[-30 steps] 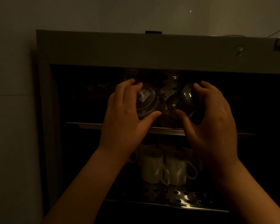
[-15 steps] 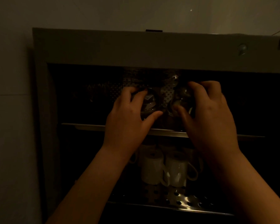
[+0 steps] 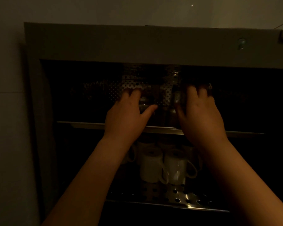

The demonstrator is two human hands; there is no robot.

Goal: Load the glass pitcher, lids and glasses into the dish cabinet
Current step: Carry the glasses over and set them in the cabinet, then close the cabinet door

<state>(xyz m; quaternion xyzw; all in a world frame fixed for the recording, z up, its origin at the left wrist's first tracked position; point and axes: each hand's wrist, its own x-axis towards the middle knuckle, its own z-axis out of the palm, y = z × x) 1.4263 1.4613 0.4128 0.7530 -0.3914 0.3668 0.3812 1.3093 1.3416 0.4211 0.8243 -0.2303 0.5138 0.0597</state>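
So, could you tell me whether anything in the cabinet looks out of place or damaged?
Nothing stands out. Each hand, left hand and right hand, holds a glass on the upper shelf; white mugs stand together below. The dim light hides finer detail.

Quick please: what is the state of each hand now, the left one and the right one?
Left hand: fingers curled round a glass on the upper shelf.
Right hand: fingers curled round another glass there.

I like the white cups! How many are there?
2 clearly: left mug and right mug, side by side on the lower shelf. More may hide behind them.
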